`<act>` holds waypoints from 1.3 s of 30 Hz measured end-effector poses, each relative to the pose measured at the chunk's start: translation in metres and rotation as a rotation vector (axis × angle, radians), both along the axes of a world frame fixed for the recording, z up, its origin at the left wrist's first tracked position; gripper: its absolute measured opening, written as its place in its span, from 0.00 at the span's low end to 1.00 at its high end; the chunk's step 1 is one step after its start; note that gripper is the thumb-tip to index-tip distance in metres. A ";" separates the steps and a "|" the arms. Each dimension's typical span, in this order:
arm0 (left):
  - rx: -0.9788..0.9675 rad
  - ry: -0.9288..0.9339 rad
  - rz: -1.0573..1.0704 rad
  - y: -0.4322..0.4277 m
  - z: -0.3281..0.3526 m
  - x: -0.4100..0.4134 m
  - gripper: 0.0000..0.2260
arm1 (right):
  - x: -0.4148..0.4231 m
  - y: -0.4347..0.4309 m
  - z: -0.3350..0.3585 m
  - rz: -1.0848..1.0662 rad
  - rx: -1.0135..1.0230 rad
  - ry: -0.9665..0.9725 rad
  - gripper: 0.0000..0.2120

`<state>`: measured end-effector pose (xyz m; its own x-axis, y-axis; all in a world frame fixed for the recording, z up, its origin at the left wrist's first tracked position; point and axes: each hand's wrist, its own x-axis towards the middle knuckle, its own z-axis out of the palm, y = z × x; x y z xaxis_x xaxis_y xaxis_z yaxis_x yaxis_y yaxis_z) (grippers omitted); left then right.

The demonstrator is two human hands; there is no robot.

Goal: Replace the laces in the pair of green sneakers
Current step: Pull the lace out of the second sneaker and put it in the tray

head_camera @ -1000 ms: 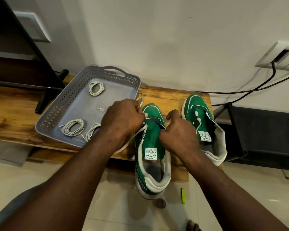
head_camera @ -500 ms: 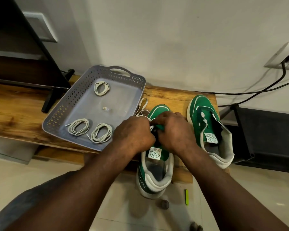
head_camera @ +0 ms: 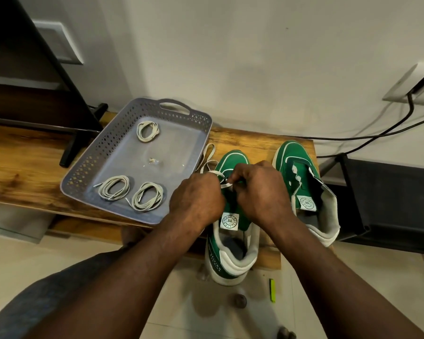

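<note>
Two green sneakers stand on a wooden bench (head_camera: 22,167). The nearer sneaker (head_camera: 230,253) hangs over the bench's front edge, heel toward me. Over its tongue, my left hand (head_camera: 196,199) and my right hand (head_camera: 260,194) pinch a white lace (head_camera: 209,165) that loops out to the left near the toe. The fingertips are partly hidden. The second sneaker (head_camera: 296,162) stands to the right with no lace and its tongue open.
A grey perforated tray (head_camera: 132,152) sits left of the shoes with three coiled white laces (head_camera: 114,188) inside. A black stand leg (head_camera: 78,143) is behind it. A dark rack (head_camera: 389,204) stands on the right, with cables (head_camera: 377,133) along the wall. A yellow-green item (head_camera: 272,289) lies on the floor.
Both hands came together over the nearer sneaker's tongue from apart. The lace's loose loop now lies out by the toe. The view shifted a little to the left.
</note>
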<state>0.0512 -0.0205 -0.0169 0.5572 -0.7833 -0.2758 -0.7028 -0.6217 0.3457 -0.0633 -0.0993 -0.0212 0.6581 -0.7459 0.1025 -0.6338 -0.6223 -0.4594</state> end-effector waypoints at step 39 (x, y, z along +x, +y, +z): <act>-0.059 0.016 -0.043 0.004 -0.002 0.013 0.09 | 0.021 0.007 -0.026 -0.062 -0.060 0.177 0.18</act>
<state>0.0646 -0.0162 -0.0192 0.5183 -0.8216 -0.2376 -0.7226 -0.5692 0.3922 -0.0427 -0.0919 -0.0468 0.6228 -0.7816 0.0346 -0.7395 -0.6025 -0.3001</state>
